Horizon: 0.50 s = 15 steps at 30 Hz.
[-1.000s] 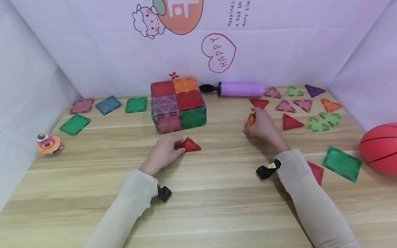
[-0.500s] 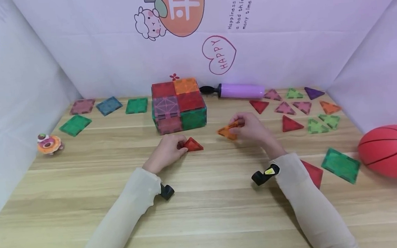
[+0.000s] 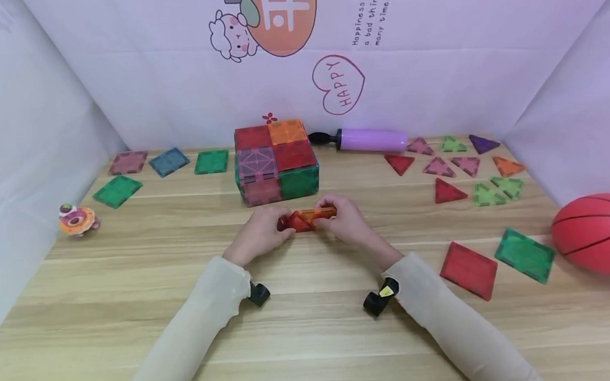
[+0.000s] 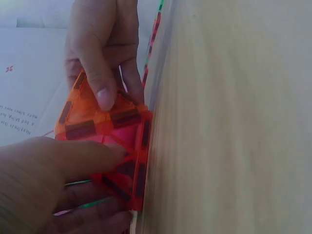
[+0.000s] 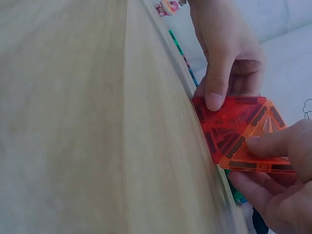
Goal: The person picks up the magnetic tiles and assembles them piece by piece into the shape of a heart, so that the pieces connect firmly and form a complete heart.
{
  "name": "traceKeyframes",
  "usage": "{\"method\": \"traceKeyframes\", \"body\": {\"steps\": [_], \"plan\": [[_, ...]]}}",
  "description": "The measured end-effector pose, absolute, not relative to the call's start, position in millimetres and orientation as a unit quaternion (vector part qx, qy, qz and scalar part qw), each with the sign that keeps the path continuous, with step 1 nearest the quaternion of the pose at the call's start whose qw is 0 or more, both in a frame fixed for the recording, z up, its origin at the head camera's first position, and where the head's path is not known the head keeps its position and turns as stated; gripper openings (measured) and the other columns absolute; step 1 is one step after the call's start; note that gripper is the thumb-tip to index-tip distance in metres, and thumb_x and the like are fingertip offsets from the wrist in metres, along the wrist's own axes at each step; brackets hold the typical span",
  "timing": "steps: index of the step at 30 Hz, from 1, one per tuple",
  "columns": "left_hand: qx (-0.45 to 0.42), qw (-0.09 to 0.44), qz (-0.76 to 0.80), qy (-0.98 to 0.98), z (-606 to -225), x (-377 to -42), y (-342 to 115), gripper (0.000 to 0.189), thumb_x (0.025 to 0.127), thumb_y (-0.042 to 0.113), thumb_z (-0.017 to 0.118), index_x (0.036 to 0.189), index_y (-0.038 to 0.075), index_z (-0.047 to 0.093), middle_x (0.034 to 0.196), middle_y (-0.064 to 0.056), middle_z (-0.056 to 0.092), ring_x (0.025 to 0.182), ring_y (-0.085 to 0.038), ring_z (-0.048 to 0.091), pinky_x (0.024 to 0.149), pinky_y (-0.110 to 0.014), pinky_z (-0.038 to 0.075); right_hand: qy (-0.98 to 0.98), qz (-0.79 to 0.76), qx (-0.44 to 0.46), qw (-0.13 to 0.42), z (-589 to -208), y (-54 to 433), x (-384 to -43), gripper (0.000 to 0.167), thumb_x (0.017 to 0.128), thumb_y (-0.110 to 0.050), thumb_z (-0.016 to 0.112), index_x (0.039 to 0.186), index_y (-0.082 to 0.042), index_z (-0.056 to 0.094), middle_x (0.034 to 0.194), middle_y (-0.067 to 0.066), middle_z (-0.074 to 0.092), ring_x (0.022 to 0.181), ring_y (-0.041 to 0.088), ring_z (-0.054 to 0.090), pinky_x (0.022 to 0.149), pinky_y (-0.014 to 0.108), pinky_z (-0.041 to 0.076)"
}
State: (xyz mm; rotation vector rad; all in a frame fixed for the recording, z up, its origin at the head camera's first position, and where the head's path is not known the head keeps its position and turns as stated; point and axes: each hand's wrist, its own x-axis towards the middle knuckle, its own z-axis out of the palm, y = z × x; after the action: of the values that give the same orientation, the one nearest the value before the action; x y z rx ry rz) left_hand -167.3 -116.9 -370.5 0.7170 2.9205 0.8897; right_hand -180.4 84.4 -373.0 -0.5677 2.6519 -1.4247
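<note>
In front of the block of magnetic tiles [image 3: 277,163], my left hand [image 3: 259,234] pinches a red triangular magnetic tile [image 5: 219,124] standing up at the tabletop. My right hand [image 3: 350,225] pinches an orange triangular magnetic tile [image 4: 87,112] between thumb and fingers. Orange meets red along a slanted edge, and the two overlap somewhat in both wrist views. The red tile's far side is partly hidden behind the left thumb and fingers in the left wrist view.
Several triangular tiles, including a red triangle [image 3: 449,191], lie at the back right. Nearer are a red rectangle [image 3: 469,269] and a green rectangle [image 3: 525,255], beside a red ball [image 3: 601,235]. A purple pump [image 3: 372,139] lies along the back wall. Square tiles and a donut figurine [image 3: 77,220] are at left.
My right hand has carried the orange triangle leftward from the right side up against the red one. My left hand has stayed nearly in place, holding the red triangle.
</note>
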Motion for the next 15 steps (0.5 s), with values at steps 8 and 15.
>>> {"method": "traceKeyframes", "body": {"steps": [8,15], "plan": [[0.236,-0.043,0.33,0.913,-366.1,-166.0,-105.9,0.009,0.09,0.018,0.066,0.092,0.01,0.069,0.083,-0.003,0.067,0.07,-0.013,0.053,0.064,-0.025,0.044,0.83,-0.491,-0.237,0.118,-358.8,108.2,-194.9,0.03,0.084,-0.006,0.071,0.11,0.002,0.058,0.11,0.018,0.063,0.103,0.028,0.059,0.092,0.04,0.048],[0.242,-0.05,0.324,0.913,-365.3,-167.1,-105.8,0.009,0.088,0.017,0.068,0.091,0.009,0.07,0.084,-0.003,0.069,0.067,-0.012,0.051,0.061,-0.023,0.042,0.93,-0.331,-0.142,0.079,-327.2,202.7,-219.6,0.051,0.089,-0.015,0.065,0.129,0.01,0.045,0.129,0.031,0.049,0.121,0.043,0.046,0.103,0.054,0.036]]}}
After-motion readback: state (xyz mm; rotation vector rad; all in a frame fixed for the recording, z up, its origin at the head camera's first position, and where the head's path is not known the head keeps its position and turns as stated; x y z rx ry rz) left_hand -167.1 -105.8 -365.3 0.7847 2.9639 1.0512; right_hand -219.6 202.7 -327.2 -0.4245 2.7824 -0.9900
